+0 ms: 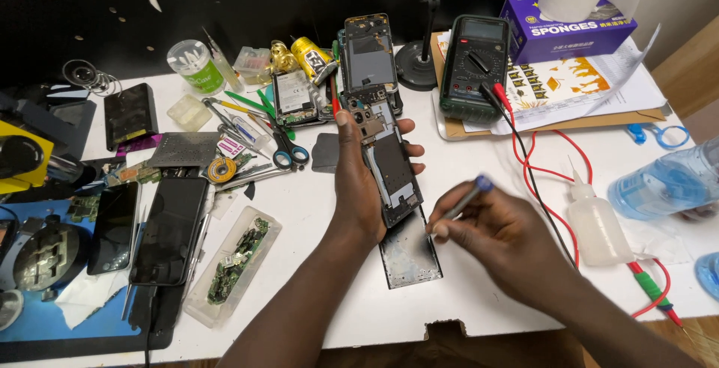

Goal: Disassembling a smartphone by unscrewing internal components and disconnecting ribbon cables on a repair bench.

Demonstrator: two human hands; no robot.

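My left hand (358,181) grips an opened phone body (389,166) with its back removed, held upright over the white table so its inner boards face me. My right hand (503,237) holds a slim screwdriver (463,202) with a blue cap, its tip pointing toward the lower right edge of the phone. Under the phone, a dark glass phone panel (410,252) lies flat on the table (487,158).
A green multimeter (473,65) with red and black leads sits behind, beside a purple box (563,27). Scissors (288,151), tweezers, phone parts, two dark phones (153,226) and a clear parts tray (234,263) crowd the left. A white squeeze bottle (595,222) and a water bottle (666,184) stand right.
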